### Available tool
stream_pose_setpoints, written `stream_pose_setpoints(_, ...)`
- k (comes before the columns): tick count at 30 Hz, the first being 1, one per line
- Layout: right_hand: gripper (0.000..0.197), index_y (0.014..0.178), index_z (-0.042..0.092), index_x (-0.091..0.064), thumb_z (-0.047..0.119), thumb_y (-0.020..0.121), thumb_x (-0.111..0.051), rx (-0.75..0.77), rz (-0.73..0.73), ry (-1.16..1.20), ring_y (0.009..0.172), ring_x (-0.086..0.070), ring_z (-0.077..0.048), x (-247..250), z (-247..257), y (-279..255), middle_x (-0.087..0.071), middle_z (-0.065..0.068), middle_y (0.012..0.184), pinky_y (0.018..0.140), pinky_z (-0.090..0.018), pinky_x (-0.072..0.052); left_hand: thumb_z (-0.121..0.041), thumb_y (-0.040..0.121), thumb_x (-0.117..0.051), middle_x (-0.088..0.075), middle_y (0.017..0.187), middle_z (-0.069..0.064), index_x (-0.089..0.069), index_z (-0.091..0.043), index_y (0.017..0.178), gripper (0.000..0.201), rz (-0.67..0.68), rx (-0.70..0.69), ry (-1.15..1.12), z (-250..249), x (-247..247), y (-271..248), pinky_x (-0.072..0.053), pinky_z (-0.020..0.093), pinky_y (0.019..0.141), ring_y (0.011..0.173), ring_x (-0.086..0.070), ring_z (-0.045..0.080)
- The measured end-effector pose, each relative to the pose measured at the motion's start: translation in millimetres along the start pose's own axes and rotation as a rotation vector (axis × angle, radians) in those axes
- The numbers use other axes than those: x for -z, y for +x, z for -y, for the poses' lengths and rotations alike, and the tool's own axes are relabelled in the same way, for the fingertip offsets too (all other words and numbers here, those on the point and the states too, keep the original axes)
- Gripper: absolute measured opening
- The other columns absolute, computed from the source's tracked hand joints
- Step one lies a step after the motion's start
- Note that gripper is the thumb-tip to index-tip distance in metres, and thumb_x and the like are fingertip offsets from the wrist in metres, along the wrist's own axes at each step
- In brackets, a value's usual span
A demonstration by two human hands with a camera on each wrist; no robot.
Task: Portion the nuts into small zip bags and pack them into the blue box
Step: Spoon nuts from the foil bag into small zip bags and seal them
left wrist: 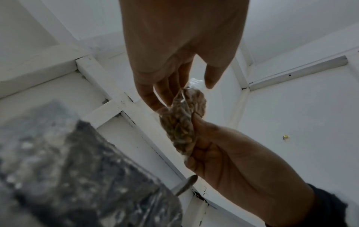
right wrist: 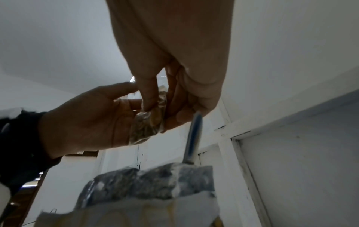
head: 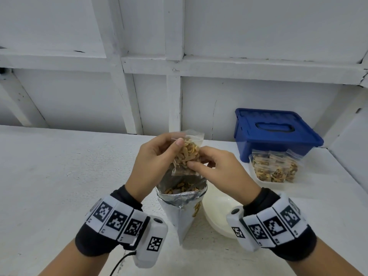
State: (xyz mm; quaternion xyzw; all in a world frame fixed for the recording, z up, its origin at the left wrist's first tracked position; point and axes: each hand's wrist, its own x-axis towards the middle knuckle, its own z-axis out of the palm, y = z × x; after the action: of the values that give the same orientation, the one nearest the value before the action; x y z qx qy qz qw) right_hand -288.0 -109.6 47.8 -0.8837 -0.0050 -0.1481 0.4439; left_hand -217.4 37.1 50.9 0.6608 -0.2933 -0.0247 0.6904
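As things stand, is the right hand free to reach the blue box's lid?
Probably not yet. The right hand pinches the zip bag that the left hand also holds, so it is occupied. The path itself looks open: the blue box sits closed to its far right, with only a tub of filled bags in front.

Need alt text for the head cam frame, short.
Both hands, left hand and right hand, hold a small zip bag of nuts above an open foil pouch on a white table. Back right, a closed blue box sits behind a clear tub of filled bags.
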Motion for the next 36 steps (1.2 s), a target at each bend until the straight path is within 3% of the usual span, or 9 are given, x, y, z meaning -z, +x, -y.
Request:
stream_pose_setpoints(4, 0.018, 0.103, 0.027, -0.064, 0.030, 0.086, -0.059, -0.004, -0.131, 0.159, 0.088, -0.062, -0.003, 4, 3, -2, -0.068, 0.010, 0.095, 0.077, -0.019, -0.052, -0.028, 0.076, -0.060, -0.072, 0.075, -0.008, -0.070, -0.022, 0.081, 0.013, -0.024, -0.035, 0.020, 2, -4, 1, -0.052, 0.019, 0.068, 0.074, -0.066, 0.007)
stream_pose_setpoints(8, 0.010, 0.093, 0.021, -0.069, 0.020, 0.087, -0.062, 0.018, -0.223, 0.219, 0.076, -0.061, -0.001, 5, 3, 0, -0.068, 0.011, 0.081, 0.068, -0.014, -0.048, -0.027, 0.075, -0.060, -0.070, 0.069, -0.012, -0.068, -0.021, 0.078, 0.010, -0.004, -0.040, 0.031, 0, -9, 3, -0.051, 0.015, 0.062, 0.067, -0.065, 0.003)
stream_pose_setpoints(14, 0.011, 0.087, 0.020, -0.065, 0.013, 0.088, -0.057, 0.032, -0.286, 0.278, 0.055, -0.054, 0.004, 49, 1, -1, -0.062, 0.013, 0.064, 0.052, -0.008, -0.041, -0.046, 0.078, -0.048, -0.069, 0.091, -0.013, -0.058, -0.030, 0.103, 0.031, 0.114, -0.032, 0.376, 3, 16, 14, -0.049, 0.012, 0.069, 0.082, -0.065, 0.001)
stream_pose_setpoints(21, 0.010, 0.090, 0.021, -0.064, 0.017, 0.091, -0.056, -0.071, -0.685, -0.005, 0.059, -0.058, 0.000, 140, -78, -26, -0.066, 0.011, 0.068, 0.051, -0.012, -0.046, -0.025, 0.092, -0.053, -0.067, 0.101, 0.004, -0.062, -0.015, 0.104, 0.018, 0.142, 0.262, 0.849, 87, 75, 29, -0.042, 0.029, 0.082, 0.091, -0.060, 0.018)
stream_pose_setpoints(25, 0.009, 0.092, 0.019, -0.064, 0.021, 0.091, -0.055, -0.318, -0.840, -0.188, 0.063, -0.061, -0.005, 158, -166, -51, -0.066, -0.010, 0.080, 0.068, -0.028, -0.053, -0.023, 0.092, -0.053, -0.064, 0.115, 0.009, -0.061, -0.009, 0.111, 0.025, 0.241, 0.440, 0.967, 135, 81, 20, -0.040, 0.030, 0.087, 0.097, -0.056, 0.021)
stream_pose_setpoints(28, 0.014, 0.094, 0.014, -0.065, 0.022, 0.091, -0.054, -0.453, -0.883, -0.212, 0.078, -0.065, -0.027, 159, -215, -61, -0.065, -0.008, 0.079, 0.076, -0.038, -0.052, -0.047, 0.086, -0.050, -0.056, 0.128, 0.005, -0.057, -0.018, 0.121, 0.046, 0.322, 0.542, 1.039, 173, 93, 15, -0.040, 0.037, 0.099, 0.114, -0.052, 0.023)
stream_pose_setpoints(32, 0.015, 0.094, 0.008, -0.065, 0.017, 0.091, -0.053, -0.569, -0.835, -0.254, 0.081, -0.064, -0.035, 152, -242, -63, -0.064, -0.009, 0.075, 0.067, -0.022, -0.048, -0.070, 0.065, -0.030, -0.054, 0.128, 0.006, -0.056, -0.022, 0.120, 0.077, 0.396, 0.591, 1.092, 261, 130, 13, -0.043, 0.041, 0.097, 0.115, -0.051, 0.023)
stream_pose_setpoints(34, 0.017, 0.096, 0.001, -0.065, 0.013, 0.091, -0.053, -0.613, -0.784, -0.311, 0.083, -0.063, -0.037, 146, -242, -61, -0.066, -0.017, 0.082, 0.070, -0.028, -0.048, -0.059, 0.079, -0.040, -0.046, 0.136, 0.012, -0.050, -0.010, 0.128, 0.071, 0.446, 0.597, 1.126, 203, 101, 10, -0.035, 0.037, 0.105, 0.126, -0.043, 0.029)
stream_pose_setpoints(36, 0.019, 0.097, -0.004, -0.066, 0.010, 0.090, -0.055, -0.658, -0.711, -0.384, 0.090, -0.059, -0.039, 141, -243, -58, -0.067, -0.023, 0.093, 0.080, -0.036, -0.045, -0.025, 0.092, -0.051, -0.031, 0.146, 0.019, -0.037, -0.002, 0.138, 0.054, 0.432, 0.642, 1.127, 173, 84, 8, -0.024, 0.035, 0.110, 0.136, -0.029, 0.033)
